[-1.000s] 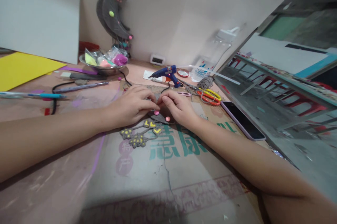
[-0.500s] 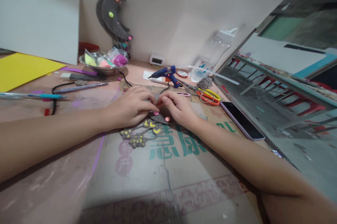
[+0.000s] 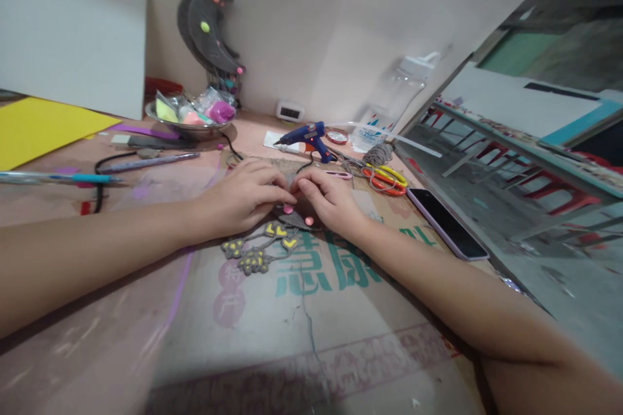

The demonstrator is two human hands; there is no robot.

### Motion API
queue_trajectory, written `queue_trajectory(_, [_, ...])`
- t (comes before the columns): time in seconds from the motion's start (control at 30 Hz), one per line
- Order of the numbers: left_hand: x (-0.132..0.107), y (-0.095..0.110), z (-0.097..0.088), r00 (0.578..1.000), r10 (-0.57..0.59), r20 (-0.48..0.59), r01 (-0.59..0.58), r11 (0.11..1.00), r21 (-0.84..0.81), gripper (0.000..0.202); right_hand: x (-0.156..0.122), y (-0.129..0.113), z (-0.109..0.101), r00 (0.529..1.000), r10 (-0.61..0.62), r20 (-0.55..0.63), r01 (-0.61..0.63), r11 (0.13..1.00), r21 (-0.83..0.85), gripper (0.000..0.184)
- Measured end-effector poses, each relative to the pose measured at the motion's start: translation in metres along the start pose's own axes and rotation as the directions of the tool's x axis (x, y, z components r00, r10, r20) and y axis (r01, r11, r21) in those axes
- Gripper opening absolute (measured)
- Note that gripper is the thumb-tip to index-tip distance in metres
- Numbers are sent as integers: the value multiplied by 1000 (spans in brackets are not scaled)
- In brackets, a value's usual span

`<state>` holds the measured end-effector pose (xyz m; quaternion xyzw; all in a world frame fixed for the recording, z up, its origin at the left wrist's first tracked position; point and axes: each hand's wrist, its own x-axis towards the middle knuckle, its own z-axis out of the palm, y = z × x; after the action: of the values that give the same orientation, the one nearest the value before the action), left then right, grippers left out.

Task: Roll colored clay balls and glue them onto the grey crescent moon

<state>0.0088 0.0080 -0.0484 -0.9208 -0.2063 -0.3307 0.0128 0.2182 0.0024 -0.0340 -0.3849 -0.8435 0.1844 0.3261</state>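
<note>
My left hand [image 3: 256, 194] and my right hand [image 3: 328, 197] meet over a dark grey craft piece [image 3: 294, 217] that lies on the cardboard. Both hands are closed, with thumbs and fingers bent inward and the fingertips almost touching. Whatever is between the fingertips is hidden. Two pink dots show on the grey piece: one pink dot [image 3: 288, 209] by my left fingers, another pink dot [image 3: 309, 221] by my right hand. Just below it lie grey cord-like strands with yellow-filled flower and heart shapes [image 3: 253, 262].
Behind my hands lies a blue glue gun [image 3: 304, 134]. Scissors [image 3: 387, 178], grey yarn [image 3: 378, 154], a bottle [image 3: 389, 103] and a phone [image 3: 448, 223] are at the right. A metal bowl [image 3: 189, 129] of coloured clay, pens [image 3: 146, 163] and a grey moon ornament [image 3: 207, 32] are at the left.
My left fingers have shifted very slightly to the right, toward my right fingertips. Everything else looks the same.
</note>
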Motion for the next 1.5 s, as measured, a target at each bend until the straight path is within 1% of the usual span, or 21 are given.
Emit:
queue_trajectory(0.17, [-1,-2,3,1000,-21,19,21,999,32,20,0,1,0,1000,9,9,-9,1000,-7,24])
queue_trajectory(0.47, [1,0,2,998,-43,37,43,999,19,20,1,0,0,1000,3,6,-3,1000,5,22])
queue_trajectory(0.63, [1,-1,3,999,-35,17,34,999,27,21,0,0,0,1000,15,1,-14,1000,-6,24])
queue_trajectory(0.8, [1,-1,3,997,-67,40,66,998,13,21,1,-1,0,1000,20,6,-20,1000,6,23])
queue_trajectory(0.97, [1,-2,3,998,-51,21,50,999,13,21,0,0,0,1000,2,-6,-2,1000,-24,23])
queue_trajectory(1.13, [0,-4,4,998,-36,44,35,999,19,21,0,1,0,1000,8,6,-8,1000,-12,23])
queue_trajectory(1.33, [1,-3,3,998,-49,31,49,999,2,21,0,-1,0,1000,9,6,-9,1000,-15,25])
queue_trajectory(1.5, [1,-2,3,997,-52,49,52,999,10,22,0,-1,0,1000,12,8,-12,1000,-22,25])
